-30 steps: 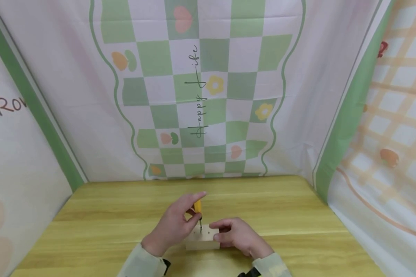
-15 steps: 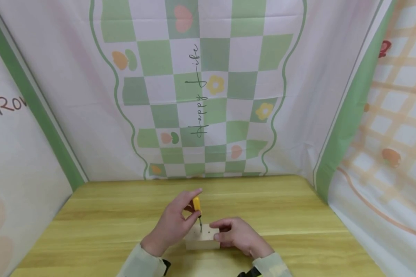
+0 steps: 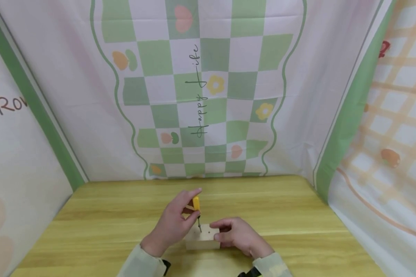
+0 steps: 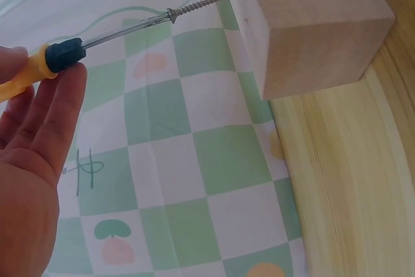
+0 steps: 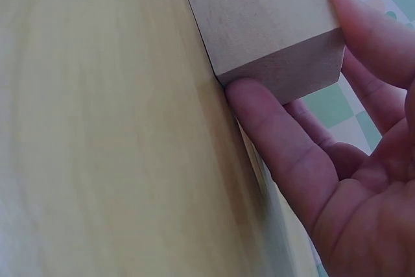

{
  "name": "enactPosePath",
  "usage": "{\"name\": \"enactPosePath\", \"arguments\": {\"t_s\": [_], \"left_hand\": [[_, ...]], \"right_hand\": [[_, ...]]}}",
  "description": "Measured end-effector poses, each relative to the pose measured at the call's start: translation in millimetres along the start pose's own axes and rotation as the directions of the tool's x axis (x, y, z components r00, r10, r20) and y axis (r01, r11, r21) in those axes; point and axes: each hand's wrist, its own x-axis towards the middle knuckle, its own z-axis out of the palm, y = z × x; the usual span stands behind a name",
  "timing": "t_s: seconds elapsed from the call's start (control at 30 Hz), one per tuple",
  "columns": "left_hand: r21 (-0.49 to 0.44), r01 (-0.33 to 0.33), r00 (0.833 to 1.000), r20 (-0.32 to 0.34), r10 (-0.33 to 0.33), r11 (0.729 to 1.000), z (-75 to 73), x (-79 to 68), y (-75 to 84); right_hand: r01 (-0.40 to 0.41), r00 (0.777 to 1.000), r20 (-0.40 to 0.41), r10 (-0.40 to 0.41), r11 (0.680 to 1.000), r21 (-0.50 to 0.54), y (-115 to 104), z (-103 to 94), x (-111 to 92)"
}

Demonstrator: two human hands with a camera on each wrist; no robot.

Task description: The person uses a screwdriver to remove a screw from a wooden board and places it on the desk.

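In the head view, my left hand (image 3: 170,223) pinches the yellow handle of a screwdriver (image 3: 196,203) between thumb and fingers. Its index finger reaches past the handle's top. The left wrist view shows the screwdriver's dark collar (image 4: 65,55) and slim metal shaft, with the tip at the head of a threaded screw (image 4: 202,4). The screw's point meets the holed face of a pale wooden block (image 4: 324,37); most of its thread is exposed. My right hand (image 3: 240,236) grips the right end of the block (image 3: 202,245), fingers and thumb against its sides, as the right wrist view also shows.
The block stands on a wood-grain table (image 3: 124,204). Another small dark hole (image 3: 209,232) shows in its top, right of the screw. A green-and-white checked curtain (image 3: 183,92) hangs behind the table, with more printed cloth at both sides.
The screwdriver's handle has shifted slightly left, so it leans a little more. My left fingers have moved slightly with it. The right hand and the block look still.
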Motion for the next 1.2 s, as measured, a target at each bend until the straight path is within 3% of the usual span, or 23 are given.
{"name": "enactPosePath", "arguments": {"t_s": [0.67,0.93,1.0,1.07,1.2], "left_hand": [[-0.009,0.005,1.0,-0.028,-0.005,1.0,-2.2,-1.3,-2.6],[-0.027,0.098,0.992,-0.073,-0.1,0.995,-5.9,-2.1,-1.4],[-0.074,0.162,0.981,-0.098,-0.169,0.984,-7.5,-1.8,-2.3],[-0.156,0.247,0.956,-0.119,-0.267,0.956,-10.4,-1.3,-3.7],[-0.381,0.402,0.87,-0.125,-0.477,0.833,-23.6,0.4,-9.3]], "right_hand": [[-0.003,1.0,0.006,0.003,1.0,-0.007,-1,-0.2,-1],[-0.001,1.0,0.007,0.001,1.0,-0.006,-1,-0.1,-1],[-0.003,1.0,0.005,0.003,1.0,-0.003,-1,0.1,-1],[-0.005,1.0,0.002,0.005,1.0,0.004,-1,0.5,-1],[-0.003,1.0,0.0,0.003,1.0,0.019,-1,1.4,-2]]}}
